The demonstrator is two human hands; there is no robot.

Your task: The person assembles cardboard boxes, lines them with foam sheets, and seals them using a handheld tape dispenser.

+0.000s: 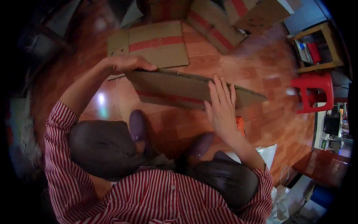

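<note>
A flat brown piece of cardboard [169, 86] with a red stripe is held up on edge before my knees, tilted, its long upper edge slanting down to the right. My left hand [128, 63] grips its upper left corner; some of the fingers are hidden. Against the cardboard's near face, right of the middle, my right hand [222, 108] lies flat, fingers stretched out and tips reaching the upper edge. Just behind the held piece, a flattened cardboard sheet [160, 44] with a red stripe rests on the floor.
More striped cardboard pieces [212, 26] lie farther back. A red plastic stool [315, 91] and a wooden frame shelf [317, 67] stand at the right. Something orange [239, 125] shows beside my right wrist. White plastic sheeting [267, 155] lies by my right knee.
</note>
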